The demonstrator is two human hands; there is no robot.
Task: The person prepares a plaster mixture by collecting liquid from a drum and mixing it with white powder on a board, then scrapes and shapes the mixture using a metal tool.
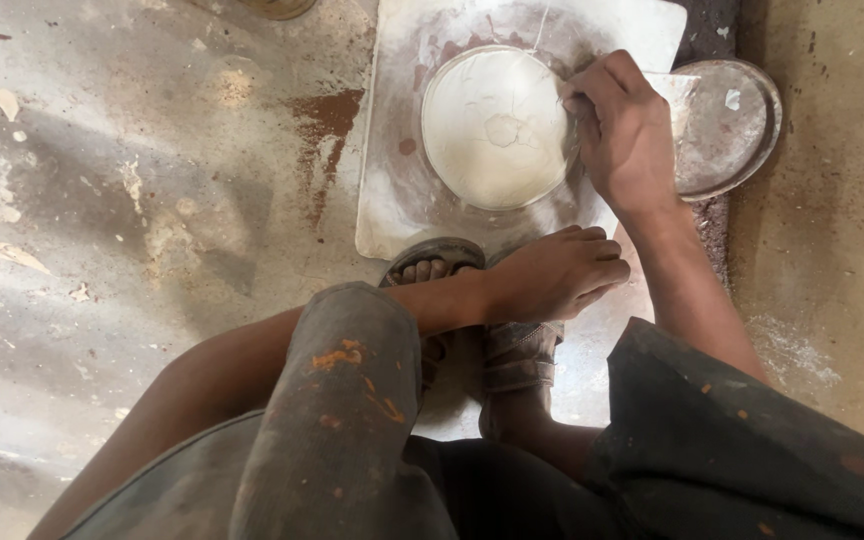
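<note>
The right hand (624,130) was closed on a thin tool at the right rim of the white plaster disc (495,127), on a pale slab (392,200) ahead; the left hand (552,272) (farther back) lay loosely open over the sandalled feet.

We see soft daylight washing the floor (102,180) pale at the left edge, our shadow dim below; edges bend slightly, focus fairly sharp throughout.
</note>
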